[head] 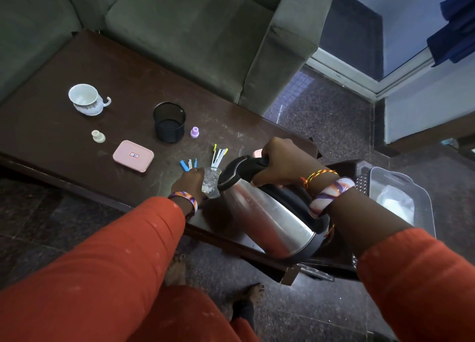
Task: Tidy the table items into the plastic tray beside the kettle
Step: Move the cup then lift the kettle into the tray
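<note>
The right hand (276,161) is clamped on the handle of the tilted kettle (267,213). The left hand (191,182) grips a clear glass (212,183) under the spout. The plastic tray (421,200), far right, holds a whitish item. The mesh cup (169,121) looks empty.

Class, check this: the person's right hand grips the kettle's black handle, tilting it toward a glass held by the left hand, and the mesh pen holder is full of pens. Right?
One error: the head view shows the mesh pen holder empty. The right hand does grip the tilted kettle, and the left hand holds the glass.
</note>
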A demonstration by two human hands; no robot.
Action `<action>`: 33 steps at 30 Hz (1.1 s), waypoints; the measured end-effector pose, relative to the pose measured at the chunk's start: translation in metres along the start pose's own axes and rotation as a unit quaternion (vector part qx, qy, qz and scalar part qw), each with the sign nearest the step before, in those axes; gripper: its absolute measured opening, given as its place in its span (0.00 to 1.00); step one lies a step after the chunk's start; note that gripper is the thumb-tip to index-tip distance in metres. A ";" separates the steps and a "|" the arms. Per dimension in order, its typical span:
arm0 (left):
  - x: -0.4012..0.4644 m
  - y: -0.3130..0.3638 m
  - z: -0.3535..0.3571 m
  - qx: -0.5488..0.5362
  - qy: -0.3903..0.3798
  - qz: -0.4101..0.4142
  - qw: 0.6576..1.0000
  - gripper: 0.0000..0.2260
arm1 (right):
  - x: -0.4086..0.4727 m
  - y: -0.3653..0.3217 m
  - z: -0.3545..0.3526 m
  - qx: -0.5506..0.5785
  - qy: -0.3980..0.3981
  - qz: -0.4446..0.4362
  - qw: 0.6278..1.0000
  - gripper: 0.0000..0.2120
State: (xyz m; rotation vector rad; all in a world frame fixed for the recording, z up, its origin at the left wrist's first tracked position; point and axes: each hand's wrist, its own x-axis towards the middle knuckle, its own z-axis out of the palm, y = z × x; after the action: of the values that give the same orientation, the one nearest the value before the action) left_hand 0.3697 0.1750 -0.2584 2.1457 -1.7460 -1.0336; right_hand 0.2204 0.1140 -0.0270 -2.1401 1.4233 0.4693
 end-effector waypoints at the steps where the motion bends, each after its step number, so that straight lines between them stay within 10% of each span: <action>1: 0.000 0.000 0.000 0.002 -0.003 -0.002 1.000 0.26 | 0.001 0.000 0.001 0.000 0.001 -0.001 1.000 0.11; 23: -0.005 0.005 -0.026 0.008 -0.003 0.023 1.000 0.23 | -0.024 0.031 0.005 0.093 0.049 -0.008 0.994 0.14; 29: -0.019 0.032 -0.056 -0.136 0.057 0.010 0.989 0.06 | -0.058 0.058 0.004 0.184 0.080 0.000 0.980 0.20; 33: -0.024 0.065 -0.073 -0.262 -0.033 0.006 0.965 0.14 | -0.086 0.080 0.002 0.275 0.093 0.003 0.957 0.19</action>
State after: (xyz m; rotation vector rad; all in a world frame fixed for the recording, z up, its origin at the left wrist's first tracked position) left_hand 0.3620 0.1580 -0.1600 1.7796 -1.3096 -1.3895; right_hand 0.1132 0.1540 0.0001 -1.7547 1.4488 -0.1299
